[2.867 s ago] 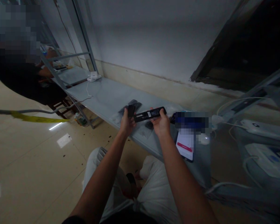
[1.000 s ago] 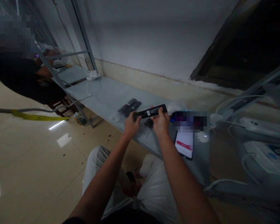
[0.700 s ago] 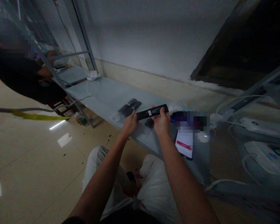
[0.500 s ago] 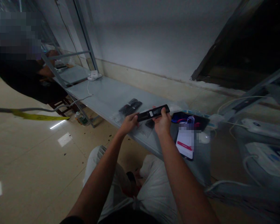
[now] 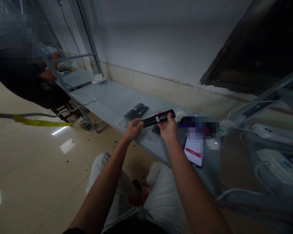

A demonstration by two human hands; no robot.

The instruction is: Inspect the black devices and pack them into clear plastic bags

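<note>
I had the long black remote control with a small white label point(image 5: 158, 118) held level above the near edge of the grey metal table point(image 5: 107, 97), between both hands. My right hand point(image 5: 168, 129) was clenched around its right half from below, thumb on the near side. My left hand point(image 5: 133, 128) pinched its left end with the fingertips. Nearly three seconds before, the left hand had held a separate short black piece apart from that end; now it was at the remote itself. Farther left on the table lay a bundle of black remotes in clear bags point(image 5: 136, 111), and right of my hands a white card with a red stripe point(image 5: 194, 152).
</note>
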